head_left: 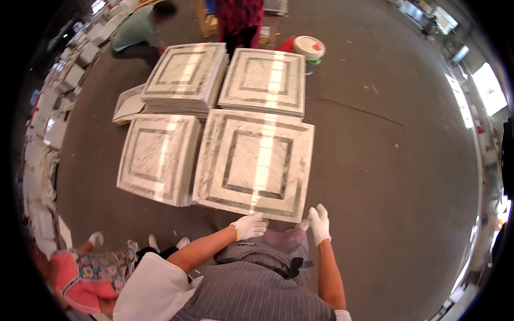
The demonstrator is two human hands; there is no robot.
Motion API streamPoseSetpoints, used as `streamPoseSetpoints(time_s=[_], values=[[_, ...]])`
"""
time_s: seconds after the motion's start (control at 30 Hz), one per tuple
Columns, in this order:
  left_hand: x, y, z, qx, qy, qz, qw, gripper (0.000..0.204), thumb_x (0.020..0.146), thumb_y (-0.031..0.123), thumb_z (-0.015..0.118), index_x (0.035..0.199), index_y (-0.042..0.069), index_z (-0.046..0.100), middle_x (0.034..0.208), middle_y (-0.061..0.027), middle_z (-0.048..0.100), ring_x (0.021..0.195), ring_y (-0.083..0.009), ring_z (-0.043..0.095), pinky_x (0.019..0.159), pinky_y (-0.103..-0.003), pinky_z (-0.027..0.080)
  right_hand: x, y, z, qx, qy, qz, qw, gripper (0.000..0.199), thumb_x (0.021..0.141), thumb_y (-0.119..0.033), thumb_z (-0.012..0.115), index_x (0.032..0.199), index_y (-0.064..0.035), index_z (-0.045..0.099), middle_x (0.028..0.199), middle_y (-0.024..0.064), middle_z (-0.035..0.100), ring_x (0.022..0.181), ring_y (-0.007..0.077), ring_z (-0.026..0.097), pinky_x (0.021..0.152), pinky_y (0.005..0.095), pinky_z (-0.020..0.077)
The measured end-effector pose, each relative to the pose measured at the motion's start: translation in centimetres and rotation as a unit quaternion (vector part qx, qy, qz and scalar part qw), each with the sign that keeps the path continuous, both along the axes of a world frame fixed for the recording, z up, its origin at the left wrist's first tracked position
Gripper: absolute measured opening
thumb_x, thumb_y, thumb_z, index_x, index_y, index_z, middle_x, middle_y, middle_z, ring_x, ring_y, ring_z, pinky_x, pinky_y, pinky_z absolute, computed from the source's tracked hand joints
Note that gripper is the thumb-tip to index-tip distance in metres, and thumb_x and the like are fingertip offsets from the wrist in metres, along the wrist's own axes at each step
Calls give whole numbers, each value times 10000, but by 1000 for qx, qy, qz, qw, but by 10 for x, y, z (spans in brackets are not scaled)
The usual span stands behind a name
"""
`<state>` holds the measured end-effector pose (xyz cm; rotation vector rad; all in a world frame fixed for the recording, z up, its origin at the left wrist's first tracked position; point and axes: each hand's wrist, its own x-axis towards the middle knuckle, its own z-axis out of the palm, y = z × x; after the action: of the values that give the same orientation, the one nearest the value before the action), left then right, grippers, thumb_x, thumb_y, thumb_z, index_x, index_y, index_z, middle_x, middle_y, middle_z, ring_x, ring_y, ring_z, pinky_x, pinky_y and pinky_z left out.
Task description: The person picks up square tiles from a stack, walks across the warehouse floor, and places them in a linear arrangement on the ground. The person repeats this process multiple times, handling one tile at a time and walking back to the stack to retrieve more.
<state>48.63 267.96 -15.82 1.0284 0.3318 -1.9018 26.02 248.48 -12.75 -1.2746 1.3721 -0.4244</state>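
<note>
**Both gloved hands at the near edge of the front tile**

The front tile (254, 165) is a large square marble piece with grey framing bands, lying flat on top of a stack on the floor (385, 160). It serves as the reference point for everything below.

The left hand (249, 226), in a white glove, sits at the tile's near edge, fingers curled against it. The right hand (319, 223), also in a white glove, is at the tile's near right corner, fingers extended and close together, touching the corner. Whether either hand has a grip under the edge cannot be told.

Just left of the tile lies a second stack (158, 159), touching it. Beyond the tile stand two further stacks, the far-left stack (186, 77) and the far-right stack (264, 80), side by side. A white bucket (309, 49) stands beyond the far-right stack.

A crouching person (138, 33) works beyond the far-left stack. A standing person (239, 21) is behind the two far stacks. A third person (85, 278), in pink, is near left of the tile.
</note>
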Motion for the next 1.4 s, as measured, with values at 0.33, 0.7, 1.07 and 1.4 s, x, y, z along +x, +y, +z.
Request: streamPoseSetpoints(time_s=[0.33, 0.7, 1.07, 1.4], values=[[-83, -61, 31, 168, -81, 405, 895, 548, 985, 383, 477, 1384, 27, 358, 1442, -188, 379, 1335, -305, 367, 1078, -441, 346, 61, -96, -31, 374, -202, 231, 875, 471, 930, -319, 595, 1262, -6, 479, 1143, 129, 585, 957, 239, 610, 801, 375, 525], [-105, -79, 9, 143, -107, 500, 847, 401, 976, 368, 499, 1296, 131, 453, 1319, -65, 523, 1186, -251, 520, 999, -425, 416, 83, -106, -18, 447, -187, 236, 842, 389, 952, -233, 543, 1277, -54, 427, 1111, 121, 564, 945, 282, 601, 721, 439, 540], [-100, -61, 28, 66, -73, 499, 861, 387, 966, 369, 529, 1271, 132, 507, 1208, -56, 612, 1060, -231, 617, 925, -422, 492, 78, -95, 8, 446, -207, 234, 839, 416, 970, -186, 514, 1355, -126, 371, 1335, 111, 462, 1181, 287, 519, 941, 487, 498], [-112, -44, 24, -40, -31, 720, 692, 363, 935, 367, 586, 1123, 56, 578, 930, -66, 649, 839, -214, 620, 788, -392, 514, 94, -67, 72, 500, -141, 301, 800, 427, 986, -299, 493, 1307, -24, 429, 1279, 150, 520, 1193, 305, 517, 978, 459, 480]])
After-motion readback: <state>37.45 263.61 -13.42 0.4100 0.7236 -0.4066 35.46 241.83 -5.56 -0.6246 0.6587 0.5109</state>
